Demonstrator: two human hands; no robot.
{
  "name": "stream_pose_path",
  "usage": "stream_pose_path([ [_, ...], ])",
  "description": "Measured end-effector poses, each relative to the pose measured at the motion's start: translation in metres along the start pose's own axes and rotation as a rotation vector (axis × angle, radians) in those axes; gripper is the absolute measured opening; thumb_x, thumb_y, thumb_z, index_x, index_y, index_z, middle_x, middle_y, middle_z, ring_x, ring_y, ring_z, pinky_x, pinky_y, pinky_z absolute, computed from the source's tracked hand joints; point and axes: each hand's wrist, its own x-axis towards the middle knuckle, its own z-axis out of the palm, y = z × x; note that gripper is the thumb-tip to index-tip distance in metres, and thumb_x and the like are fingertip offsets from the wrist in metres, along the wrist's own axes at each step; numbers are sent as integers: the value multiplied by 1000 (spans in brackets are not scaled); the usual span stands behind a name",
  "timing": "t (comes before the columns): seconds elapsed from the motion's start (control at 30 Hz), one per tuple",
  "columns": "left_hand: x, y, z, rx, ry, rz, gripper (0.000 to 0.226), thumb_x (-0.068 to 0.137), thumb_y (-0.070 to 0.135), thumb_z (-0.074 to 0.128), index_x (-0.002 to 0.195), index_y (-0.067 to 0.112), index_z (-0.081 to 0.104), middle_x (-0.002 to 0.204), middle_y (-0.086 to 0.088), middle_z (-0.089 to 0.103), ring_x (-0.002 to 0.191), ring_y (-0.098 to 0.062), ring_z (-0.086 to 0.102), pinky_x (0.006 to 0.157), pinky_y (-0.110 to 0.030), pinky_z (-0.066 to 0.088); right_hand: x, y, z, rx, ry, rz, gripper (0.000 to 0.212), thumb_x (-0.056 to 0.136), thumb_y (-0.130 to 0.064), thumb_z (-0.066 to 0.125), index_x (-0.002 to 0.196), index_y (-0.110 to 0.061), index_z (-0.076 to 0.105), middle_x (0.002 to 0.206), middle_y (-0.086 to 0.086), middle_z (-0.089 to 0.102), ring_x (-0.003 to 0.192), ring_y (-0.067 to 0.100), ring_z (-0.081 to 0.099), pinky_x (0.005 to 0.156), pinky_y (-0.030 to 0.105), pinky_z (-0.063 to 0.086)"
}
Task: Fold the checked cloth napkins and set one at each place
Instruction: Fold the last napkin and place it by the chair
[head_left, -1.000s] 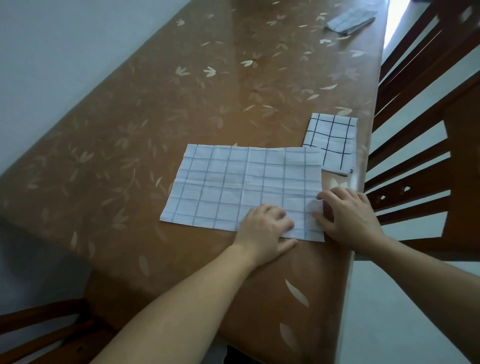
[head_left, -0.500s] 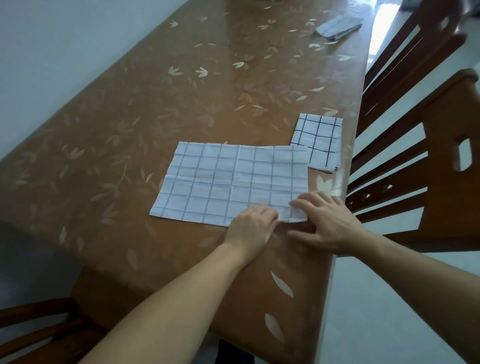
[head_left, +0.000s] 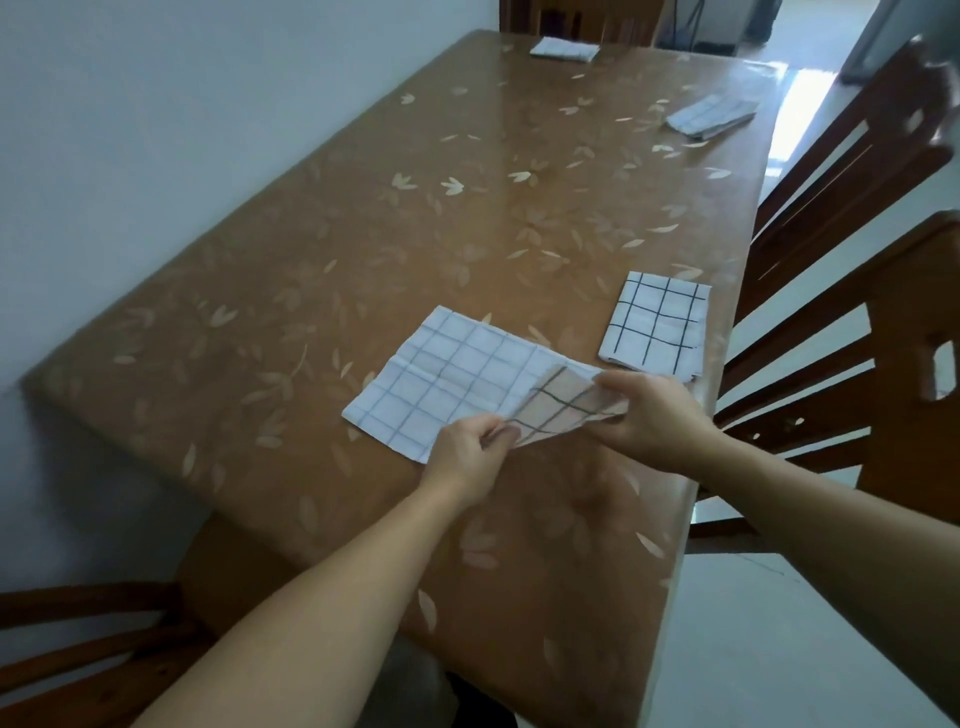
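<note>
A white checked napkin (head_left: 457, 379) lies half-folded near the table's front right edge. Its right end is lifted off the table and turned over toward the left. My left hand (head_left: 470, 457) pinches the near corner of that raised end. My right hand (head_left: 652, 415) grips the far corner of the same end. A folded checked napkin (head_left: 657, 325) rests just beyond my right hand. Two more folded napkins lie far off: one (head_left: 711, 117) at the right edge, one (head_left: 563, 49) at the far end.
The brown table (head_left: 415, 234) with a leaf pattern stands against a pale wall on the left. Dark wooden chairs (head_left: 857, 291) line the right side. Another chair (head_left: 88, 649) sits at the near left, and one (head_left: 582, 18) at the far end.
Both hands have gone from pressing flat on the napkin's right end to gripping it and lifting it up and leftward. The camera has tilted up, showing the far end of the table.
</note>
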Motion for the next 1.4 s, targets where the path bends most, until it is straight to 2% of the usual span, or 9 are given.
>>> stream_pose_path([
  [0.17,3,-19,-35,-224,-49,-137,16,95,34,58,101,23,68,102,3,72,97,-13,65,86,-33,53,33,2,-2,21,-288,221,33,74,-30,75,103,-25,61,86,-6,59,85,19,59,72,34,48],
  [0.27,12,-29,-52,-345,-28,-181,11,96,31,59,101,24,66,99,6,71,91,-9,66,79,-23,54,52,1,-1,290,-319,279,52,69,-12,81,117,-20,59,95,-2,62,87,16,60,73,28,50],
  [0.33,22,-34,-60,-450,1,-238,9,96,28,60,96,22,66,100,2,72,86,-8,67,75,-20,55,61,1,0,417,-323,311,44,69,-5,82,107,-15,63,95,4,66,90,21,63,77,31,52],
  [0.47,39,-38,-73,-735,60,-345,13,94,26,62,98,16,71,108,-9,73,102,-28,69,95,-48,52,72,2,-2,679,-375,382,33,75,0,76,101,-18,66,104,8,70,106,26,63,96,37,46],
  [0.63,30,-37,-79,-943,95,-440,19,97,26,58,109,16,68,112,-11,71,104,-30,68,92,-49,54,77,1,6,742,-454,425,27,81,-10,72,108,-12,69,114,9,68,112,22,60,104,41,41],
  [0.83,-6,-45,-72,-692,395,-493,12,97,34,58,97,24,66,109,-7,70,95,-21,66,82,-39,56,82,-13,16,765,-453,315,19,85,-19,70,102,-11,72,106,7,72,103,21,65,93,36,49],
  [0.97,-42,-45,-55,-554,470,-540,14,94,37,62,92,24,68,90,5,71,81,-9,66,58,-18,53,68,-16,27,652,-476,267,24,90,-26,66,110,-12,69,95,0,71,79,11,65,59,19,50],
  [1.23,-72,-57,-34,-236,421,-649,16,85,21,73,85,5,72,88,-10,73,86,-26,69,81,-42,55,51,-8,40,339,-600,370,40,89,-45,62,97,-6,67,84,8,65,70,21,60,51,28,43],
  [1.4,-74,-62,-35,-164,426,-640,19,87,21,71,103,19,61,89,-2,68,83,-19,65,71,-32,53,55,-10,49,267,-491,297,23,92,-34,61,92,-12,67,79,2,66,70,17,62,50,26,43],
])
